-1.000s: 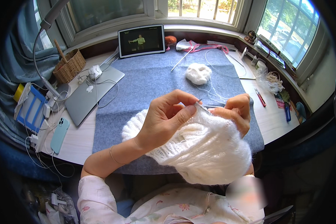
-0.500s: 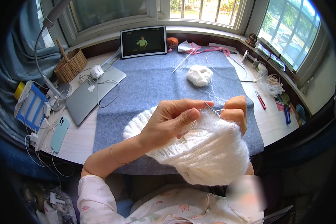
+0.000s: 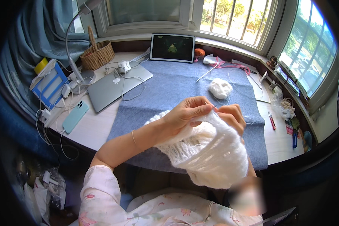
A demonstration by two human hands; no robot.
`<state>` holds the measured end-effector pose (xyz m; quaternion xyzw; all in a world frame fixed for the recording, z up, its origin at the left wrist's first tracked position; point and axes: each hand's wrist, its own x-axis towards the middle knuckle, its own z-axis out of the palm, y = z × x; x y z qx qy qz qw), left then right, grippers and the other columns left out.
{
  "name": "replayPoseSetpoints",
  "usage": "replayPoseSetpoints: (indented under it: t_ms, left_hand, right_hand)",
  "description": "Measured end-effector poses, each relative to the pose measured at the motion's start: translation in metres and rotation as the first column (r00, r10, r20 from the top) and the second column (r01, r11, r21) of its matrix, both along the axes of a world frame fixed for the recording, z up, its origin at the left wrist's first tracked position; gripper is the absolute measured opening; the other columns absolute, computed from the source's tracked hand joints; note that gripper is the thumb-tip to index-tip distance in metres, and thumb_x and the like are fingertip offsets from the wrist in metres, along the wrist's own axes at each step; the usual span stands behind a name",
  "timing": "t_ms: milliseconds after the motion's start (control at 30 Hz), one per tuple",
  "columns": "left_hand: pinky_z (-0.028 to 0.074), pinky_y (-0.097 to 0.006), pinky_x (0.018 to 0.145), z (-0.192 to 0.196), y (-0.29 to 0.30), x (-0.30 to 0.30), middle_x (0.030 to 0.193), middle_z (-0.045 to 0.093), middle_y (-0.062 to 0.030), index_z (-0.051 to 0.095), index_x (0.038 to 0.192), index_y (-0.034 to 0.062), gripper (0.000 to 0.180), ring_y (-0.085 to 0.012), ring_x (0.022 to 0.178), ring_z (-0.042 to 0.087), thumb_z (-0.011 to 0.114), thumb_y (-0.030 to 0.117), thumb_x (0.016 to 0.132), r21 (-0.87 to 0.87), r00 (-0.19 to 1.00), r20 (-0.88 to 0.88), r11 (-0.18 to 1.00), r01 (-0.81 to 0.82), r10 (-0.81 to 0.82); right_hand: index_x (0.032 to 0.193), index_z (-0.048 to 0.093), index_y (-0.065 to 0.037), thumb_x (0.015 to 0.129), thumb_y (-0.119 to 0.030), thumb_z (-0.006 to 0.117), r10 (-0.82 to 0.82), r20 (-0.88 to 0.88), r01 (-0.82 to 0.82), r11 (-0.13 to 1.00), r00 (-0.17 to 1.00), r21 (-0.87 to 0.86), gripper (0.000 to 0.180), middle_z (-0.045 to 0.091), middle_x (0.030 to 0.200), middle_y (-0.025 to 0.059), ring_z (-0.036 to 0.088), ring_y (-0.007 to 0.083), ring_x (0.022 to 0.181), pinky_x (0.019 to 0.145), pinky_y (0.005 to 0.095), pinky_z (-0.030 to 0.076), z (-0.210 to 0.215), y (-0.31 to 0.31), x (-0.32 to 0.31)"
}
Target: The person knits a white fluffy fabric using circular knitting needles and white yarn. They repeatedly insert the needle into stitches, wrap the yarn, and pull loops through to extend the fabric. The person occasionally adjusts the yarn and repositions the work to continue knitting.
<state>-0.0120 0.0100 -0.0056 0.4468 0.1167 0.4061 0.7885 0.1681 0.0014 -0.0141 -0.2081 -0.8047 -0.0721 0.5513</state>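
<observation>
A fluffy white knitted piece (image 3: 224,162) hangs in folds from my hands, over the near edge of the desk. Its upper edge is pinched between the thumb and fingers of my left hand (image 3: 188,111). Close beside it, my right hand (image 3: 232,116) is curled around the work, gripping a knitting needle. A short bit of the thin needle (image 3: 215,106) shows between the two hands; fingers and knitting cover the rest. Beyond my hands lies a ball of white yarn (image 3: 220,88), with fine strands trailing toward the work.
A blue-grey felt mat (image 3: 165,81) covers the desk's middle. A tablet (image 3: 172,48) stands at the back. On the left are a closed laptop (image 3: 118,88), a phone (image 3: 75,116), a wicker basket (image 3: 98,56) and cables. A red cutter (image 3: 271,120) lies at the right.
The view has turned left, so the desk things appear farther right. My hands have come closer together, and the knitted piece has swung and refolded beneath them.
</observation>
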Motion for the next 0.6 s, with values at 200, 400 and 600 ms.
replayPoseSetpoints:
  t_ms: [200,400,600]
  left_hand:
    - [0.028,-0.015,0.04,-0.025,0.03,-0.014,0.068,0.051,0.0044,0.058,0.086,0.0084,0.014,-0.0015,0.048,0.037,0.057,0.023,0.087,-0.037,0.983,-0.165,0.997,0.069,-0.074]
    - [0.032,-0.019,0.04,-0.064,0.071,-0.035,0.068,0.051,0.0019,0.054,0.09,0.0099,0.015,-0.0036,0.047,0.039,0.052,0.025,0.09,-0.035,0.986,-0.068,0.988,0.149,-0.151]
    - [0.047,-0.026,0.06,-0.071,0.041,-0.031,0.084,0.055,-0.0018,0.052,0.095,0.0119,0.018,-0.0109,0.07,0.055,0.052,0.028,0.089,-0.454,0.974,-0.176,0.89,0.046,-0.14]
  right_hand:
    - [0.074,0.056,-0.007,0.072,-0.011,0.055,0.032,0.293,-0.028,0.999,0.956,-0.017,0.004,0.051,0.071,0.0025,0.048,0.0197,0.065,0.059,0.0302,0.035,-0.028,0.055,0.003]
    - [0.071,0.054,-0.009,0.076,-0.014,0.057,0.059,0.219,-0.071,0.996,0.974,0.049,0.008,0.047,0.068,0.0027,0.047,0.0196,0.063,0.058,0.0309,0.034,-0.054,0.096,-0.027]
    - [0.068,0.052,-0.008,0.065,-0.026,0.063,0.262,0.17,-0.213,0.942,0.95,-0.26,0.021,0.045,0.065,0.0053,0.045,0.0233,0.063,0.059,0.0335,0.031,-0.049,0.057,-0.008]
